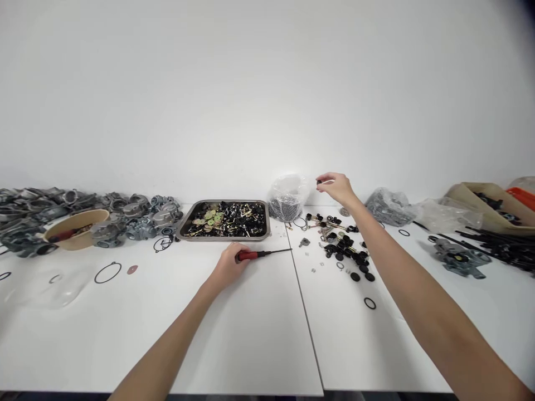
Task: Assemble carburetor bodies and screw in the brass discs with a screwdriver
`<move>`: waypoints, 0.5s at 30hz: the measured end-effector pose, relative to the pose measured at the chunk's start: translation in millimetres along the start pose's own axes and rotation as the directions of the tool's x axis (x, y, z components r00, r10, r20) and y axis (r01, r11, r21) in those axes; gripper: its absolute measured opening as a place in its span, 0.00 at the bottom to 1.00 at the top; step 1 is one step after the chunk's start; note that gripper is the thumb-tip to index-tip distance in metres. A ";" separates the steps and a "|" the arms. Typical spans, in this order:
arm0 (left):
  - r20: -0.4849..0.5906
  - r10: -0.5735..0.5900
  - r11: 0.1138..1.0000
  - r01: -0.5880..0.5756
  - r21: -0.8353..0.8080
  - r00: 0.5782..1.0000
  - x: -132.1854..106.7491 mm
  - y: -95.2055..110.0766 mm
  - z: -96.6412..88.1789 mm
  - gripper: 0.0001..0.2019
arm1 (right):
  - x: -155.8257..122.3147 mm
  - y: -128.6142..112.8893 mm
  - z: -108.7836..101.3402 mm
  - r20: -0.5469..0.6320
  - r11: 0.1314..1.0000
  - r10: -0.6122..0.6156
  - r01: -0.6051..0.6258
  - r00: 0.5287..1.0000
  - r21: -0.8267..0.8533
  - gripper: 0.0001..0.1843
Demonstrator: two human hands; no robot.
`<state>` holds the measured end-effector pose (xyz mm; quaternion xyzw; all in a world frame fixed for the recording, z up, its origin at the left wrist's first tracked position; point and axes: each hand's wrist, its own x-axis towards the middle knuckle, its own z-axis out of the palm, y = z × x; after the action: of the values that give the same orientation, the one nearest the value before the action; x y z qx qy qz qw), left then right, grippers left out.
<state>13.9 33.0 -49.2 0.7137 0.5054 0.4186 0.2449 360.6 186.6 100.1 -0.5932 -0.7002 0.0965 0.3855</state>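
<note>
My left hand (231, 266) is closed around the red handle of a screwdriver (251, 255), whose dark shaft points right, low over the white table in front of the metal tray (225, 238). Raised in front of the wall, my right hand (335, 186) pinches a small black part (319, 182) between thumb and fingertips. It is too small to name. Just left of and below this hand stands a clear plastic bag (288, 197) of small grey pieces. Below my right forearm lies a loose pile of black caps (346, 248) with brass-coloured and metal bits.
Grey metal carburetor-like bodies (136, 209) crowd the left back, around a tan bowl (79, 239). On the right are another carburetor-like body (460, 257), black rods (497, 245) and a beige bin (463, 203). A seam (305, 312) divides the tabletop.
</note>
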 end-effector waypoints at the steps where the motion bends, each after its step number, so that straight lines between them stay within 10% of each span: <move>1: 0.005 -0.004 1.000 0.004 0.001 1.000 0.0 -0.1 0.1 0.08 | 4.0 -9.7 3.1 0.012 0.999 -0.030 0.030 0.999 0.025 0.18; 8: 0.008 0.002 1.000 -0.002 0.019 1.000 -0.8 -2.9 0.6 0.08 | 27.3 -49.5 39.2 0.087 0.984 -0.176 0.177 0.981 0.002 0.20; 15: 0.015 0.003 1.000 -0.003 0.012 1.000 -1.0 -4.9 2.1 0.08 | -4.9 1.8 8.0 0.080 0.976 0.055 -0.037 0.995 -0.217 0.11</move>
<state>13.0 34.0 -54.4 0.7190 0.5050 0.4106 0.2436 356.8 185.3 91.5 -0.6428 -0.7083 0.0545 0.2865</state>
